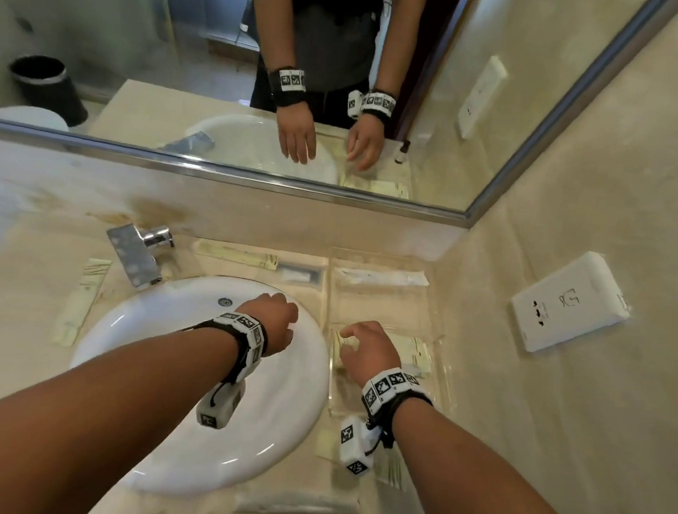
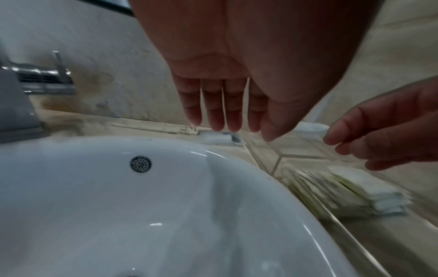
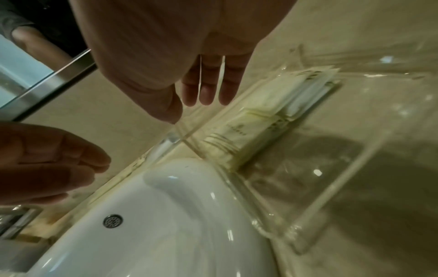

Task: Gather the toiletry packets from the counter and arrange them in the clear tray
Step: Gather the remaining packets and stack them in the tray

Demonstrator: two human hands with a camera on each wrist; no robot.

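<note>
- While both hands hang over it, the white sink takes up most of the counter, faucet at the back.
- clear tray sits just right of the basin, with a stack of cream packets in its middle section and one pale long packet in the far section.
- more packets lie loose on the counter: one behind the basin, one left of it, one at the near edge.
- left hand floats over the basin, fingers straight, holding nothing.
- right hand hangs above the stack, fingers relaxed and empty.
</note>
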